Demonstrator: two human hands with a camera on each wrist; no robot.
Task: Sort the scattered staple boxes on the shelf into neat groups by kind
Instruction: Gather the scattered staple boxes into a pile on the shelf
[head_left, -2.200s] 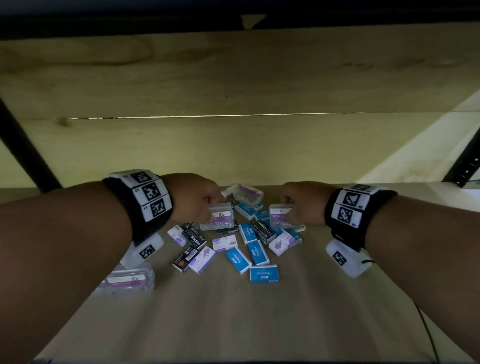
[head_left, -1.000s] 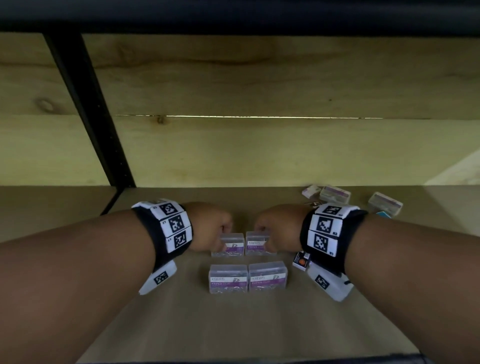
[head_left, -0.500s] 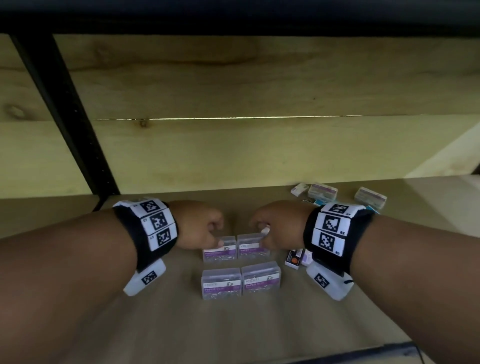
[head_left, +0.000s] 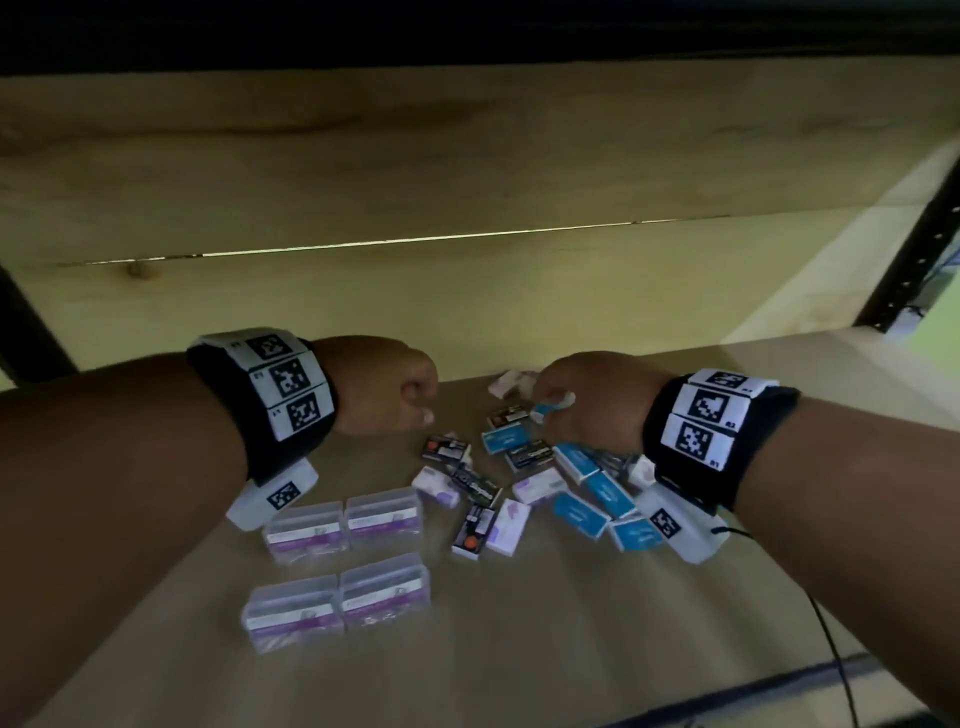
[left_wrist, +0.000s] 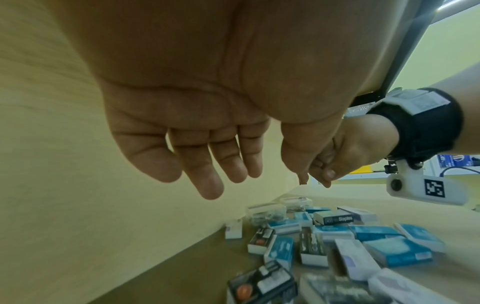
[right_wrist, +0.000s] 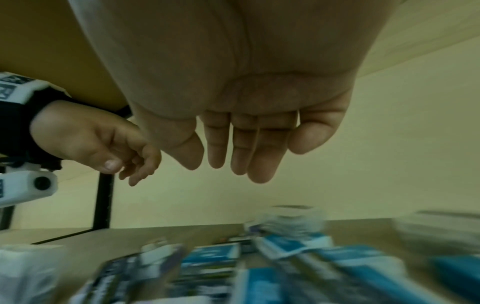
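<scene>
Four clear plastic boxes with purple labels stand in a two-by-two block on the wooden shelf, left of centre. To their right lies a loose pile of small boxes: blue ones, black ones and white-and-purple ones. My left hand hovers above the shelf behind the clear block, fingers relaxed and empty. My right hand hangs over the far side of the pile, and its fingers point down at the blue boxes and hold nothing.
A wooden back wall closes the shelf just behind the pile, and a board runs overhead. Black uprights stand at the far left and far right. A thin cable trails over the front right of the shelf.
Both hands have let go of the back pair of clear boxes and moved right, toward the scattered pile. The clear boxes stay in their block of four.
</scene>
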